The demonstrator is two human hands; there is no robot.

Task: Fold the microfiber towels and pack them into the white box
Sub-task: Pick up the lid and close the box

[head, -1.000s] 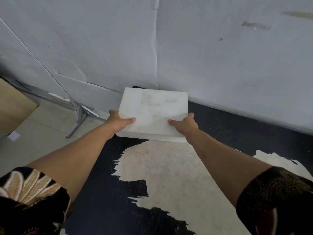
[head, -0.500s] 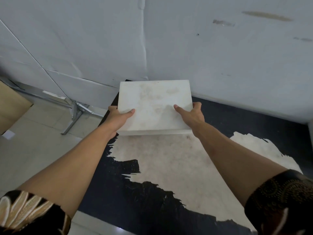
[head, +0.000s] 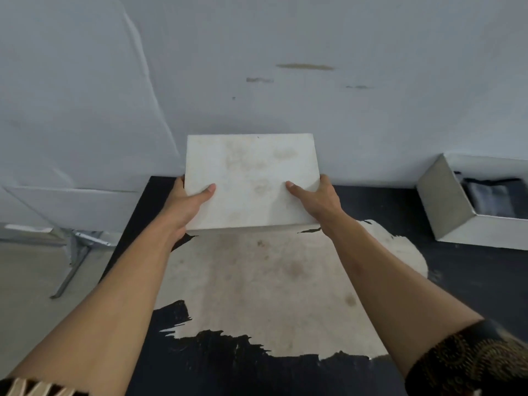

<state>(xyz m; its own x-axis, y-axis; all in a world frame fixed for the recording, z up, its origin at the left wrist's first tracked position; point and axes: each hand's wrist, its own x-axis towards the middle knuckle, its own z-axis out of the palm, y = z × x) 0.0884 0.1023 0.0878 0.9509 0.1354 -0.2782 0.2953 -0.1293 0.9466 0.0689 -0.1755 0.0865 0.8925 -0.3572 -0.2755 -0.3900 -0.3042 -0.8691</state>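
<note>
Carried rightward since a second ago, the flat stained white square lid, gripped at its sides by left hand and right hand, looks due next to cap the towel-filled open white box at far right.

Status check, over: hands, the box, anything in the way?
Left hand and right hand grip the flat white lid by its sides. White box open at far right, dark towels inside. Nothing seen between lid and box.
</note>
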